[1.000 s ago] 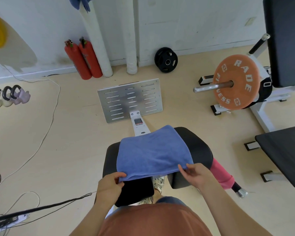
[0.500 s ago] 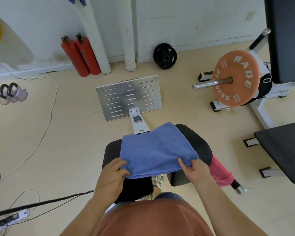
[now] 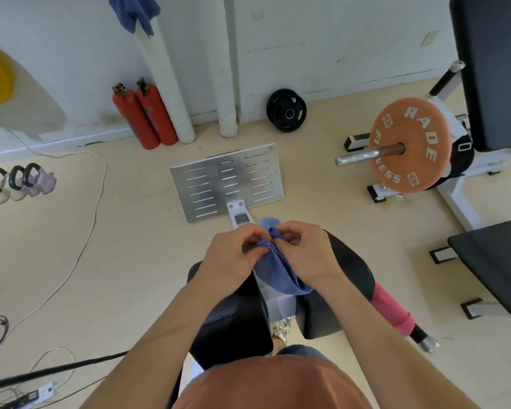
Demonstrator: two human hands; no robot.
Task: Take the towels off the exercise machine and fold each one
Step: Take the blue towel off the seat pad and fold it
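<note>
Both hands, left hand (image 3: pixel 233 255) and right hand (image 3: pixel 304 255), pinch the blue towel (image 3: pixel 281 273), hanging lengthwise down over the seat (image 3: pixel 348 270).

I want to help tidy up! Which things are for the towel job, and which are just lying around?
For the job: blue towel held in left hand and right hand; black seat; second towel on the pole.

Lying about: fire extinguishers, orange weight, black weight, kettlebells.
</note>
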